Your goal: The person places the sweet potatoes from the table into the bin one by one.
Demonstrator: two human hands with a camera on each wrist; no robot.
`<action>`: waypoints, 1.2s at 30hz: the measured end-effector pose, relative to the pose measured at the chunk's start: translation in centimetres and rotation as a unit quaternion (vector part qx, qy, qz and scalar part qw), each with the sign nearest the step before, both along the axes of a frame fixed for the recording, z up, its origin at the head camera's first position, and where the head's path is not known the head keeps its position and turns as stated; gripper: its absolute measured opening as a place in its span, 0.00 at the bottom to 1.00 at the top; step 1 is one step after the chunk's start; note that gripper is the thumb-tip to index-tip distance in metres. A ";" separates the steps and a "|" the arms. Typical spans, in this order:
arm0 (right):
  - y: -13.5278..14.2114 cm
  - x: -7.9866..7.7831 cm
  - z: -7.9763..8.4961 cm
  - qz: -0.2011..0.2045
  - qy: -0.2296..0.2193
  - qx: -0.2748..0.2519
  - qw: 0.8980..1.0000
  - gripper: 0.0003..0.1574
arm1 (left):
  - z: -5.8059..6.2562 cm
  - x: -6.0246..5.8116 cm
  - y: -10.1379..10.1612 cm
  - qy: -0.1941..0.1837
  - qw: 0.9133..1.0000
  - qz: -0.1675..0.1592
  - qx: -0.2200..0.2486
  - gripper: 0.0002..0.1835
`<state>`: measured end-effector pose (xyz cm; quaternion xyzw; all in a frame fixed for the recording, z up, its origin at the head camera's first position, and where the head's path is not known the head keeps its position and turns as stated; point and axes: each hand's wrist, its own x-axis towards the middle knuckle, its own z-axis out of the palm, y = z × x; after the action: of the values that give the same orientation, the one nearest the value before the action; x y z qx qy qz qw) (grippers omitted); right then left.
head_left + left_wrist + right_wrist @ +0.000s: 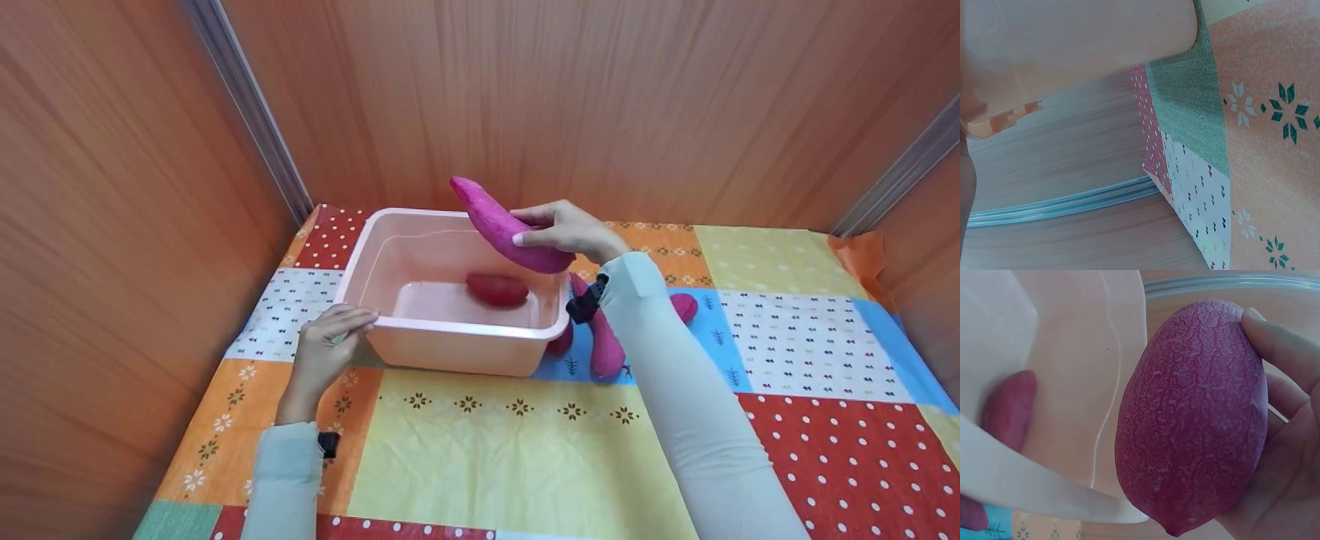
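Note:
A long magenta sweet potato is held by my right hand, thumb on the near side, raised over the right part of a pale pink plastic tub. In the right wrist view this sweet potato fills the middle, its wrinkled skin and pointed tip showing. My left hand grips the tub's near left corner by the rim. One redder sweet potato lies on the tub floor. The left wrist view shows the tub's outer wall and only a sliver of the hand.
Right of the tub, partly behind my right forearm, more sweet potatoes lie on the patchwork cloth. One sits farther right, another against the tub's side. Wood-grain panels stand behind and at both sides.

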<state>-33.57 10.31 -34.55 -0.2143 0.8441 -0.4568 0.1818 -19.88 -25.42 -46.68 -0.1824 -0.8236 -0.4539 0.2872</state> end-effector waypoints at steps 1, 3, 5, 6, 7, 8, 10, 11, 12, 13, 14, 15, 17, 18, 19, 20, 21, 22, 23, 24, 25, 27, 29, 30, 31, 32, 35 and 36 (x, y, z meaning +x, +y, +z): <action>-0.1 0.0 0.0 0.001 -0.001 0.001 1.000 0.37 | 0.0 0.0 0.0 -0.003 1.000 0.000 -0.001 0.12; -0.3 0.0 0.0 0.003 -0.003 0.003 1.000 0.37 | 0.0 0.0 0.0 -0.008 1.000 0.002 -0.004 0.12; -0.5 -0.1 0.0 0.005 -0.003 0.009 1.000 0.37 | 0.0 0.1 0.1 -0.008 1.000 0.005 -0.005 0.12; -0.6 -0.1 0.0 0.006 -0.004 0.011 1.000 0.37 | 0.1 0.1 0.2 -0.005 1.000 0.006 -0.006 0.12; -0.7 -0.2 -0.1 0.007 -0.004 0.012 1.000 0.37 | 0.1 0.1 0.3 -0.002 1.000 0.007 -0.005 0.12; -0.9 -0.2 -0.1 0.009 -0.004 0.013 1.000 0.37 | 0.1 0.1 0.3 0.002 1.000 0.007 -0.003 0.12; -1.2 -0.3 -0.2 0.013 -0.003 0.014 1.000 0.37 | 0.1 0.0 0.3 0.011 1.000 0.005 0.000 0.12; -1.3 -0.3 -0.3 0.015 -0.003 0.012 1.000 0.37 | 0.0 0.0 0.3 0.013 1.000 0.005 0.000 0.12; -1.5 -0.4 -0.4 0.018 -0.003 0.011 1.000 0.37 | 0.0 0.0 0.2 0.015 1.000 0.002 0.001 0.12; -1.6 -0.5 -0.4 0.021 -0.002 0.010 1.000 0.37 | 0.0 0.0 0.2 0.015 1.000 -0.002 0.002 0.12; -1.8 -0.5 -0.5 0.024 -0.002 0.011 1.000 0.37 | 0.0 0.0 0.1 0.016 1.000 -0.004 0.003 0.12; -1.9 -0.6 -0.6 0.026 -0.003 0.011 1.000 0.36 | 0.0 0.0 0.1 0.016 1.000 -0.005 0.003 0.12; -2.1 -0.8 -0.7 0.031 -0.005 0.012 0.999 0.36 | 0.0 0.0 0.1 0.016 1.000 -0.005 0.001 0.12; -2.3 -0.8 -0.8 0.032 -0.006 0.013 0.999 0.36 | 0.1 0.0 0.1 0.016 1.000 -0.004 0.001 0.12; -2.4 -0.9 -0.8 0.033 -0.006 0.015 0.999 0.36 | 0.1 0.1 0.1 0.015 1.000 -0.003 0.001 0.12; -2.5 -0.9 -0.9 0.032 -0.007 0.017 0.999 0.35 | 0.1 0.1 0.1 0.015 1.000 -0.001 0.000 0.12; -2.6 -1.0 -1.0 0.032 -0.007 0.019 0.999 0.35 | 0.1 0.1 0.1 0.015 1.000 0.001 -0.002 0.12; -2.7 -1.1 -1.2 0.032 -0.007 0.020 0.999 0.35 | 0.1 0.2 0.1 0.015 1.000 0.003 -0.004 0.12; -2.8 -1.1 -1.2 0.032 -0.008 0.021 0.999 0.35 | 0.1 0.2 0.1 0.015 1.000 0.004 -0.005 0.12; -3.0 -1.1 -1.3 0.033 -0.008 0.022 0.999 0.35 | 0.1 0.2 0.1 0.016 1.000 0.004 -0.006 0.12; -3.1 -1.2 -1.5 0.035 -0.008 0.024 0.999 0.35 | 0.2 0.2 0.0 0.017 1.000 0.005 -0.007 0.12; -3.4 -1.3 -1.7 0.037 -0.010 0.028 0.999 0.35 | 0.2 0.2 0.1 0.018 1.000 0.004 -0.007 0.12; -3.8 -1.3 -1.8 0.039 -0.014 0.035 0.999 0.36 | 0.2 0.2 0.1 0.017 1.000 0.005 -0.005 0.12; -4.0 -1.4 -2.0 0.040 -0.014 0.041 0.998 0.36 | 0.3 0.2 0.1 0.018 1.000 0.006 -0.005 0.13; -4.2 -1.4 -2.1 0.039 -0.013 0.048 0.998 0.37 | 0.3 0.2 0.1 0.015 1.000 0.008 -0.007 0.13; -4.3 -1.4 -2.2 0.037 -0.013 0.054 0.998 0.37 | 0.4 0.3 0.2 0.013 1.000 0.011 -0.007 0.13; -4.8 -1.6 -2.6 0.039 -0.015 0.064 0.997 0.38 | 1.0 0.7 0.6 0.006 1.000 0.017 -0.007 0.13; -5.0 -1.6 -2.7 0.042 -0.014 0.066 0.997 0.38 | 1.2 0.9 0.8 0.004 1.000 0.018 -0.006 0.13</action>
<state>-35.18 5.35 -37.22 -0.2307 0.8600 -0.3951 0.2260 -19.00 -24.60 -45.44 -0.1709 -0.8286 -0.4427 0.2971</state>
